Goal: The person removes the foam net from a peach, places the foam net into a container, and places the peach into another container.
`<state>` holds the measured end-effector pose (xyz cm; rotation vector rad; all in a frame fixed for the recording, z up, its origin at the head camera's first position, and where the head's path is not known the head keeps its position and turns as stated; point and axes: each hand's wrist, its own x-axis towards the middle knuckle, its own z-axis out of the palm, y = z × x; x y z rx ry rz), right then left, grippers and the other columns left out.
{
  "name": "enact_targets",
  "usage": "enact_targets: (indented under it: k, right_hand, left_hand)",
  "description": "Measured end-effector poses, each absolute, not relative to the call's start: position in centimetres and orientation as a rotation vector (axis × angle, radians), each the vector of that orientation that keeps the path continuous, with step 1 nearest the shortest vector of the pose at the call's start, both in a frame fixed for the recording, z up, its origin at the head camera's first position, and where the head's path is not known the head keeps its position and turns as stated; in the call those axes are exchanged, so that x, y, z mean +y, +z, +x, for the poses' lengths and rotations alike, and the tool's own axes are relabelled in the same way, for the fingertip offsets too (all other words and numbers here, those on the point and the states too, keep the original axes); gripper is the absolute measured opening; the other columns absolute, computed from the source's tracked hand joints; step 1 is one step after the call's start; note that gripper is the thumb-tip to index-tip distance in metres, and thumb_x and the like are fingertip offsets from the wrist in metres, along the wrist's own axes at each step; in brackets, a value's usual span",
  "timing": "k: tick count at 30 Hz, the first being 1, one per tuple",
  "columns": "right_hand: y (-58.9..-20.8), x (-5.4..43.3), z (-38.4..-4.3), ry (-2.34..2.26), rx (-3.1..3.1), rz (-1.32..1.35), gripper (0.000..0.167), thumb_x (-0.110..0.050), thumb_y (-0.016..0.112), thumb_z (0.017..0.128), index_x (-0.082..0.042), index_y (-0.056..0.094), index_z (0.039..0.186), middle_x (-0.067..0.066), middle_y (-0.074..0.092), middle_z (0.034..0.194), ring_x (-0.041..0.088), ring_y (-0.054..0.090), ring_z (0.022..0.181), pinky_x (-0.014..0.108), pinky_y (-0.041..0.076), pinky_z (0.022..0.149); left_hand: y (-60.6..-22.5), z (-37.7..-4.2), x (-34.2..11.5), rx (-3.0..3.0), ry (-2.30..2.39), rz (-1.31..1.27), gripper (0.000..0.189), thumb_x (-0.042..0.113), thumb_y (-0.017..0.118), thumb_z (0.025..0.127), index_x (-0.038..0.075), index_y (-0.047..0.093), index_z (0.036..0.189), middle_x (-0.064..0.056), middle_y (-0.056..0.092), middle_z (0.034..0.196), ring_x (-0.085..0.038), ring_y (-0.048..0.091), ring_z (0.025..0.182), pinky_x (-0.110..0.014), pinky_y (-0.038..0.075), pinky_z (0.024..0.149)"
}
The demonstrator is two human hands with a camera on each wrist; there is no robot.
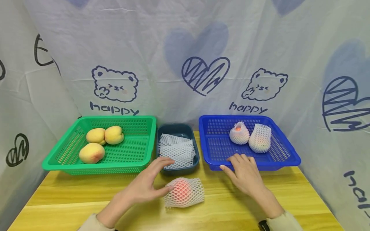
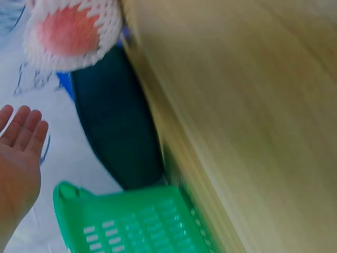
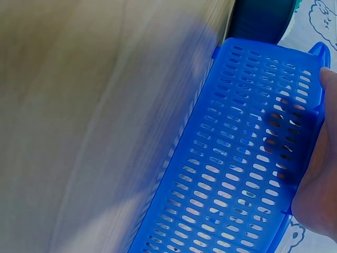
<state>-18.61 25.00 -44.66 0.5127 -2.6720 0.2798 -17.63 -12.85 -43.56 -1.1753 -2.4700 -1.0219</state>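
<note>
A reddish peach (image 1: 182,191) sits in a white foam net sleeve (image 1: 198,191), low in front of the small dark bin. My left hand (image 1: 147,183) is just left of it, thumb and fingers spread apart, the thumb tip right at the sleeve's edge. In the left wrist view the fingers (image 2: 26,129) look straight, with nothing between them. My right hand (image 1: 244,173) rests at the front rim of the blue basket (image 1: 225,166), fingers reaching over it. Inside that basket are two sleeved peaches, one rounded (image 1: 239,134) and one taller (image 1: 259,141).
A green basket (image 1: 98,168) at the left holds three bare yellow peaches (image 1: 92,153). Between the baskets stands the dark bin (image 1: 177,171) with several flat foam sleeves (image 1: 176,150). A printed cloth (image 1: 162,93) hangs behind the wooden table (image 1: 231,211).
</note>
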Motion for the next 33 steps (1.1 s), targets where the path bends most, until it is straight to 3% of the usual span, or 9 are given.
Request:
enact_targets:
  k: [5,11,15,33]
  right_hand:
    - [-44.6,25.0,-18.5,0.283,-2.674,0.514,0.04,-0.047,0.06,0.104,-0.009,0.069,0.111,0.004,0.067,0.102,0.027,0.059,0.094,0.045,0.04,0.08]
    - [-44.6,25.1,-18.6,0.278,-2.687,0.511,0.04,-0.047,0.06,0.104,-0.009,0.069,0.112,0.004,0.066,0.102,0.027,0.058,0.095,0.046,0.04,0.082]
    - [-44.7,25.2,-18.7,0.279,-2.686,0.514,0.041,-0.048,0.06,0.104,-0.009,0.069,0.112,0.004,0.066,0.102,0.027,0.058,0.094,0.046,0.04,0.082]
    - [-44.6,25.1,-18.6,0.278,-2.704,0.502,0.04,-0.047,0.06,0.104,-0.01,0.069,0.112,0.004,0.066,0.103,0.027,0.058,0.096,0.045,0.04,0.081]
  left_hand:
    - [-44.0,-17.7,-11.5,-2.563,-1.187,-1.319,0.073,0.033,0.083,0.089,0.015,0.047,0.15,-0.001,0.051,0.149,-0.018,0.053,0.135,-0.039,0.047,0.111]
    - [-44.4,-18.2,-10.8,-2.752,-1.267,-1.34,0.078,0.044,0.083,0.087,0.02,0.049,0.153,0.008,0.051,0.151,-0.016,0.049,0.139,-0.043,0.04,0.117]
    - [-45.1,-18.9,-10.5,-2.767,-1.294,-1.397,0.074,0.045,0.084,0.086,0.018,0.054,0.148,0.007,0.056,0.147,-0.015,0.054,0.131,-0.041,0.044,0.112]
    - [-45.8,-19.5,-10.0,-2.767,-1.332,-1.465,0.067,0.026,0.089,0.079,0.018,0.061,0.14,0.009,0.06,0.138,-0.012,0.055,0.127,-0.039,0.044,0.112]
